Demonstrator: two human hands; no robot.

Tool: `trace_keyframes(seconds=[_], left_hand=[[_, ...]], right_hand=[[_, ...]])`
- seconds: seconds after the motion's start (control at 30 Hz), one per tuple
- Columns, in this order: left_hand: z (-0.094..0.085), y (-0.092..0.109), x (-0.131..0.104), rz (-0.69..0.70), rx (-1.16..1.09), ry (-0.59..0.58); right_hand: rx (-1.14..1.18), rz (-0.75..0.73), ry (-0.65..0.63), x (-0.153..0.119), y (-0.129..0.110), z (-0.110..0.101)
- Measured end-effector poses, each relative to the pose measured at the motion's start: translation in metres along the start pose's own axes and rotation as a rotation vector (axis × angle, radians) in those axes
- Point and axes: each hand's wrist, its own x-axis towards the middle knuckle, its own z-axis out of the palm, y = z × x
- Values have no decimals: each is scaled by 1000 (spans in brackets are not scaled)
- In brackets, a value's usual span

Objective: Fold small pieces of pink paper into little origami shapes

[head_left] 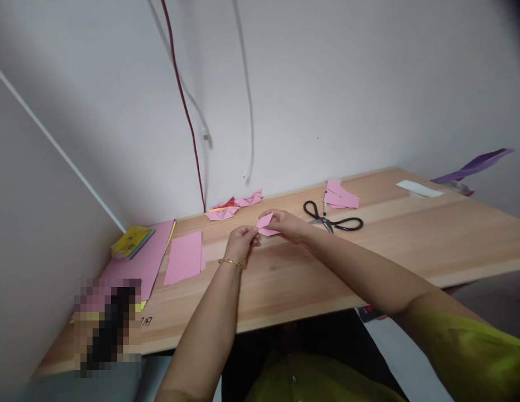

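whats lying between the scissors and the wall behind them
Pink paper pieces and a slim pen lie between the scissors and the wall, as the head view shows.

On my remote feed I count two hands, one left hand (242,243) and one right hand (290,225), and one folded pink piece (265,221) between them. I make it one pair of scissors (325,222), one marker (325,204), one bracelet (231,262), one yellow packet (130,241), one dark red cable (185,106), two white cables (249,100), one purple strip (473,166) and one white strip (419,188). The overlapping pink sheets (184,257) I can't number.
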Motion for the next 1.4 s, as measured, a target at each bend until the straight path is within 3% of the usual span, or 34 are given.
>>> trace_keyframes(seconds=[0.3,0.43,0.53,0.7,1.13,1.4], left_hand=[[2,2,0,193,301,158],[2,2,-1,244,388,156],[3,1,-2,232,387,92],[4,-2,-2,152,309,-14],[3,-1,-3,156,267,32],[7,2,-4,98,239,75]], right_hand=[[-51,95,-92,-1,-4,0],[-246,23,-20,-1,-4,3],[-370,-39,26,-3,-6,2],[-472,-106,-16,-5,-11,-1],[-535,-189,41,-3,-4,4],[-321,-61,-56,0,0,0]])
